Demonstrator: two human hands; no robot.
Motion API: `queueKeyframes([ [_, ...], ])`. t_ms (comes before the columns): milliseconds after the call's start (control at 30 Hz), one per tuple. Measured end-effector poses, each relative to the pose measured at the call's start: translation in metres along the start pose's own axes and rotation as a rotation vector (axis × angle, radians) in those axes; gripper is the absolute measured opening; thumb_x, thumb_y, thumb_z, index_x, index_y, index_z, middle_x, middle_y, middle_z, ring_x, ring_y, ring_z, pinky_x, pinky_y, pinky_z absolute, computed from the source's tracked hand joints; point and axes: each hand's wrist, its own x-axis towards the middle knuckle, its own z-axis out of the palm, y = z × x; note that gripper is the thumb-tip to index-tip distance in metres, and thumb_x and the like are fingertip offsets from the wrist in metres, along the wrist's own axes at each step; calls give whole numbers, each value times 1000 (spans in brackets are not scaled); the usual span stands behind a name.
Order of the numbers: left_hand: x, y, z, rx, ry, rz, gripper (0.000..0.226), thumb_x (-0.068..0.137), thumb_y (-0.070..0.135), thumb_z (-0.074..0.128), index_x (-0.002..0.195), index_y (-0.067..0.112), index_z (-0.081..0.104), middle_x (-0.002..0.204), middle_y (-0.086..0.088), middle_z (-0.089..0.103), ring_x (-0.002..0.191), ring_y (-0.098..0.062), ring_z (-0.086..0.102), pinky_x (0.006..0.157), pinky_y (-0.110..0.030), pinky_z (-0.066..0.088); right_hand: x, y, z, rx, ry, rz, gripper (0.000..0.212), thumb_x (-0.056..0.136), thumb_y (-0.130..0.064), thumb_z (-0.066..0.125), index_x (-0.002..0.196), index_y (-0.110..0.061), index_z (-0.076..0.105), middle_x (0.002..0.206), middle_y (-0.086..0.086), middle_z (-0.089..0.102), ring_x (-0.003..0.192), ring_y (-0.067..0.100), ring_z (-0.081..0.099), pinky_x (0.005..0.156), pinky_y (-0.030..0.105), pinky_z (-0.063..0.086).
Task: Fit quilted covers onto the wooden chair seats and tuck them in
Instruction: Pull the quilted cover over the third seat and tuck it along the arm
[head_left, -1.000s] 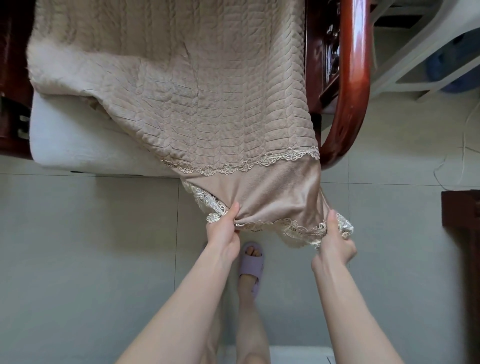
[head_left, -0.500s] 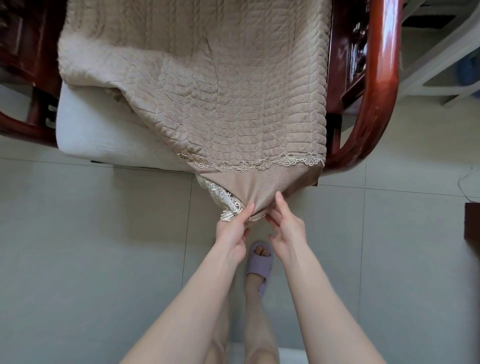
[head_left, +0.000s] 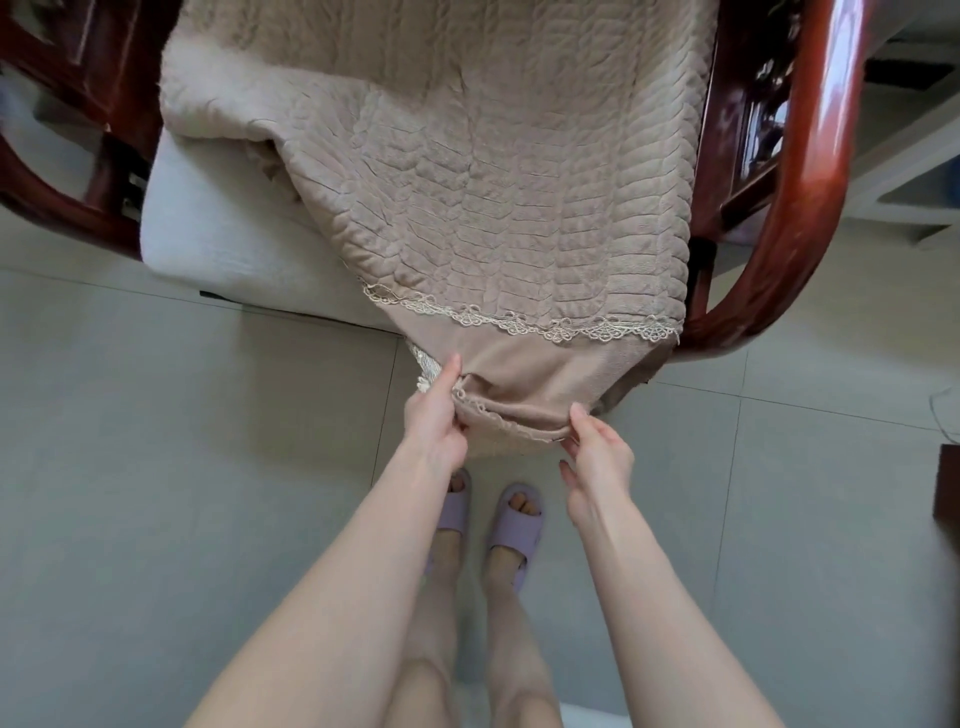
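A beige quilted cover (head_left: 478, 182) with a lace trim lies skewed over the white seat cushion (head_left: 218, 249) of a dark red wooden chair (head_left: 810, 171). Its plain lower flap hangs off the seat's front edge toward the floor. My left hand (head_left: 434, 415) pinches the flap's hem at its left end, thumb on top. My right hand (head_left: 597, 452) pinches the same hem at its right end. The hem is folded over between both hands. The cushion's left front corner is bare.
The chair's curved right armrest (head_left: 769, 270) and left armrest (head_left: 62, 208) flank the seat. Grey floor tiles (head_left: 156, 467) spread below. My feet in lilac slippers (head_left: 514, 525) stand under my hands. A dark wooden piece (head_left: 948, 483) shows at the right edge.
My right hand let go of the flap's right corner, came in beside the left hand, then took hold of the hem further right. The hem is now folded between both hands.
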Motion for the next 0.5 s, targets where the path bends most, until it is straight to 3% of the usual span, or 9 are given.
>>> queueKeyframes([
  [100,-8,-20,-22,35,2,31,28,87,22,69,109,5,65,91,-9,72,67,-15,69,55,-22,52,-12,10,21,1,-139,109,28,86,-37,70,95,-11,62,84,0,66,70,11,58,70,29,43],
  [167,-15,-32,-39,73,13,12,22,89,21,66,108,10,64,89,-6,70,64,-12,64,56,-21,46,-18,17,34,-9,-203,147,41,81,-41,73,100,-6,63,95,4,70,78,17,63,68,29,45],
  [267,-20,-42,-58,96,-2,-21,15,91,17,63,105,14,63,91,-3,69,70,-11,60,65,-25,40,-19,27,52,2,-140,124,52,76,-30,81,108,4,59,103,13,70,88,25,69,74,33,55],
  [333,-14,-35,-63,114,-31,-39,14,89,14,63,103,14,63,92,-3,69,67,-10,61,63,-24,42,-16,31,58,-19,-44,61,44,76,-17,81,105,7,60,106,20,69,93,29,69,83,39,55],
  [400,-3,-19,-62,75,-96,-58,31,84,7,64,114,5,60,104,-14,67,75,-17,66,63,-26,51,-14,36,58,-70,19,21,33,77,-16,81,98,1,62,105,21,70,90,27,67,84,40,51],
  [433,1,-9,-59,45,-126,-67,39,80,5,66,118,2,57,108,-19,65,84,-24,67,70,-29,56,-14,37,55,-85,40,18,32,77,-17,81,97,-1,62,106,21,70,90,28,67,85,42,50],
  [500,11,16,-52,30,-166,-87,41,78,7,69,116,-1,57,110,-21,64,100,-30,64,94,-36,51,-13,40,52,-74,74,12,35,78,-18,80,101,0,61,107,19,69,95,29,67,88,46,50],
])
